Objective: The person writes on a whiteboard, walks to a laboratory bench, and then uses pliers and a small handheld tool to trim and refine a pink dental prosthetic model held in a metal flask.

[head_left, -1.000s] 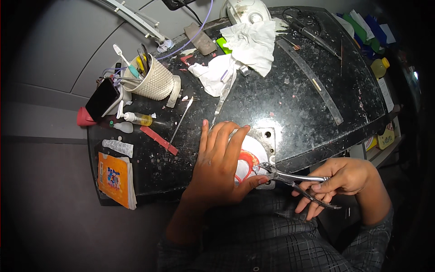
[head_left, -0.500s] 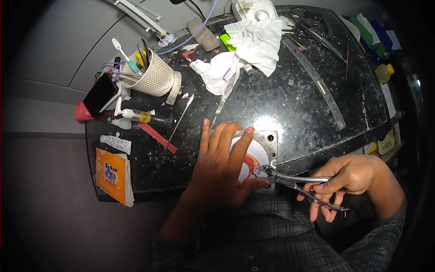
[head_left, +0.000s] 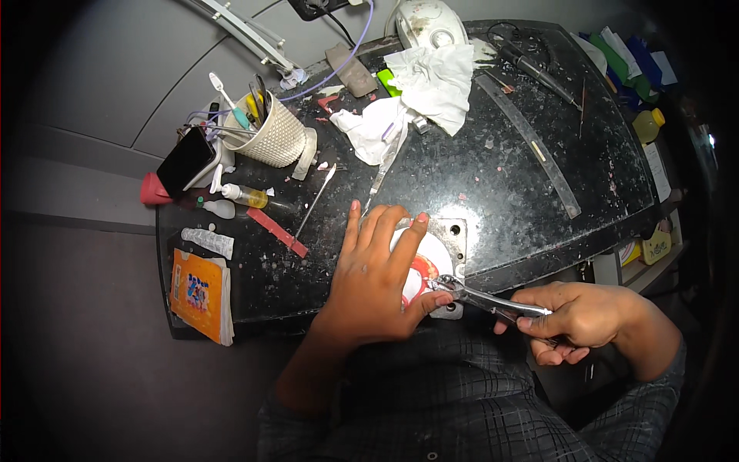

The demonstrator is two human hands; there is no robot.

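Head view: we have the white dental cast [head_left: 433, 246], with its red arch, on a holed metal plate [head_left: 443, 225] at the near edge of the black bench [head_left: 469, 173]. Open room runs from the plate rightward and away to a translucent strip [head_left: 557, 185]; leftward, a pink wax strip [head_left: 277, 232] and an orange book [head_left: 202, 296] take up the space toward the left edge. Our left hand [head_left: 373, 277] is spread wide, palm down over the cast's left side, its thumb beside the tips of the metal pliers [head_left: 493, 299]; how firmly it presses, we cannot tell. Our right hand [head_left: 589, 314] sits past the near edge, fingers curled tightly round the pliers' handles; the tips reach the red arch, too small to tell what they pinch.
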